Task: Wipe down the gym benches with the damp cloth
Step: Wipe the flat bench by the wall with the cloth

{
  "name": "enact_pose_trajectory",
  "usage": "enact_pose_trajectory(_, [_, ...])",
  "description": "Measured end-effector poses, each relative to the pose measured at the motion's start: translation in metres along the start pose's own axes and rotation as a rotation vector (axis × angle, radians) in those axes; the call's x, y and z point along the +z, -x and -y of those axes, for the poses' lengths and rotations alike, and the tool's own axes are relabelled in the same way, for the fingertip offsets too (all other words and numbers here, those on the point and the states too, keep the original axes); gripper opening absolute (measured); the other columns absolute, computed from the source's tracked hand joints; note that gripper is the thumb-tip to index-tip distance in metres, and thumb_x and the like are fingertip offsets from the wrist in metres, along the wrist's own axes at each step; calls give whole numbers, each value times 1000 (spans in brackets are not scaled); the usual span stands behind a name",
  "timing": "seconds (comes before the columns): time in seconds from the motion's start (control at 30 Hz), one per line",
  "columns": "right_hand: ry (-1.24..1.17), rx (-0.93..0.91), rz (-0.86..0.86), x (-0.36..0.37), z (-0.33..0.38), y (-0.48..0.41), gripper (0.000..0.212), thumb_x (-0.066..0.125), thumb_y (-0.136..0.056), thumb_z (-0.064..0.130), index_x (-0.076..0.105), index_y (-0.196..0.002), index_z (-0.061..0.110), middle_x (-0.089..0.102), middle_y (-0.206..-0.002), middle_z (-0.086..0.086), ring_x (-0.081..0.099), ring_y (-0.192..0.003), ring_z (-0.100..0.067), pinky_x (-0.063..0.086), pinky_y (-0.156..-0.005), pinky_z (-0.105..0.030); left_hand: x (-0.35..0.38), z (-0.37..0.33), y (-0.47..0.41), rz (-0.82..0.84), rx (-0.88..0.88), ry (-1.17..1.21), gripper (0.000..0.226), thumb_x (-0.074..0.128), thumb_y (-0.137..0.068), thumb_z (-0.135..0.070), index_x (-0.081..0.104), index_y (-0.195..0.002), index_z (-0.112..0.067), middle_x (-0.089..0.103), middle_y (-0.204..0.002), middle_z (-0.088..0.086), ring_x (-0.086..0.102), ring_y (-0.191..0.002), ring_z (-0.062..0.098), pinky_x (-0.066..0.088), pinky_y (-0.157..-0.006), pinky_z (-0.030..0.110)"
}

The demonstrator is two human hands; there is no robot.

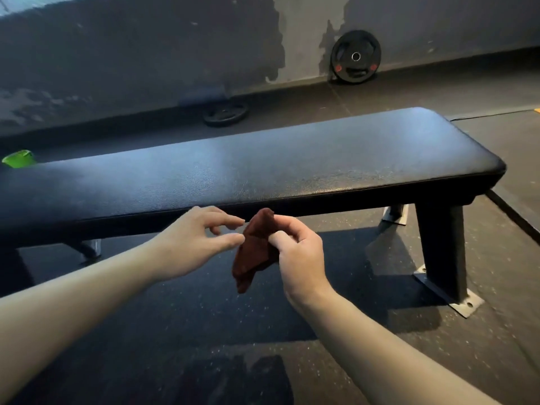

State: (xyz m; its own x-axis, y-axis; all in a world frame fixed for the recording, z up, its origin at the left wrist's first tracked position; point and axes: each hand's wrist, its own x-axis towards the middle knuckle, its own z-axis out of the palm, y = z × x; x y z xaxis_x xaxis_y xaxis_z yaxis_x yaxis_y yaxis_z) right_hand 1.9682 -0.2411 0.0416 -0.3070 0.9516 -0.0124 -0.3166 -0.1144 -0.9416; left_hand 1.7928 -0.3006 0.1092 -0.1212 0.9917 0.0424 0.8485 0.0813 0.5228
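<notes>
Head view:
- Black padded bench [263, 165] ran across frame on metal legs, standing on speckled rubber floor [175, 317].
- Folded reddish-brown cloth [254, 252] hung in air just in front of bench's near edge, lower end drooping.
- Right hand [295, 247] held cloth, thumb and curled fingers pinching its upper part.
- Left hand [193, 238] sat just beside cloth, fingers loosely spread, tips at cloth's edge; contact unclear.
- Weight plate [356, 56] leaned on wall; second plate [225, 113] lay flat behind bench.
- Green object [19, 158] showed at far left.
</notes>
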Motion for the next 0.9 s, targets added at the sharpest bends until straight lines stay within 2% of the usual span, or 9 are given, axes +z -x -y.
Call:
enact_pose_trajectory(0.07, [0,5,83,6,-1,0,30,54,-91,-11,77,-100,6,78,-90,-7,70,-83,-10,57,-76,-24,-2,-1,13,64,-78,94,18,73,-91,-40,74,-108,-44,69,-95,-21,59,-80,-2,40,-73,15])
enact_pose_trajectory(0.13, [-13,12,129,13,-4,-1,33,52,-91,-13,76,-99,8,77,-87,-3,70,-82,-8,56,-75,-22,-3,-1,22,48,-187,172,12,76,-88,-40,76,-100,-39,71,-88,-5,53,-66,0,41,-68,22])
enact_pose_trajectory(0.2, [-44,40,151,22,-9,-4,34,53,-90,-14,75,-100,11,78,-90,0,71,-86,-9,57,-78,-24,-3,0,29,-11,-284,207,17,83,-82,-41,74,-89,-28,72,-85,3,55,-68,5,46,-72,31])
enact_pose_trajectory(0.3, [-41,36,152,40,-19,-10,29,59,-88,-9,71,-101,13,77,-95,-1,72,-92,-13,58,-82,-26,-6,2,39,-113,-415,214,27,87,-80,-27,64,-82,-13,70,-74,-1,60,-68,8,49,-71,34])
enact_pose_trajectory(0.43, [-22,22,112,61,-26,-12,15,68,-89,2,65,-96,14,72,-92,-3,68,-86,-12,56,-78,-22,-17,-1,42,-223,-521,106,21,85,-79,-19,68,-92,-18,76,-84,1,72,-77,16,58,-74,36])
enact_pose_trajectory(0.53, [114,31,52,64,-28,-3,13,70,-91,12,58,-96,14,64,-94,-1,59,-83,-10,45,-69,-12,-22,-2,35,-216,-488,-8,16,81,-74,-27,73,-88,-28,75,-80,-9,72,-80,12,59,-85,44])
enact_pose_trajectory(0.63, [262,95,16,55,-26,-2,22,70,-93,31,52,-91,19,55,-104,-1,53,-91,-13,41,-75,-23,-13,-8,32,-234,-467,-68,21,69,-64,-45,71,-85,-42,72,-76,-22,70,-82,7,55,-93,46])
enact_pose_trajectory(0.77, [131,259,45,45,-17,2,25,64,-99,38,66,-93,14,69,-96,-4,65,-87,-16,57,-72,-32,13,-5,27,-234,-349,-103,11,74,-79,-35,74,-90,-38,69,-75,-23,66,-86,3,47,-101,45])
enact_pose_trajectory(0.9, [-15,360,13,42,-22,11,21,70,-97,31,67,-104,11,73,-108,-14,74,-98,-27,65,-73,-42,28,4,29,-199,-224,-104,24,69,-91,-28,75,-111,-41,61,-85,-20,57,-100,10,39,-105,37])
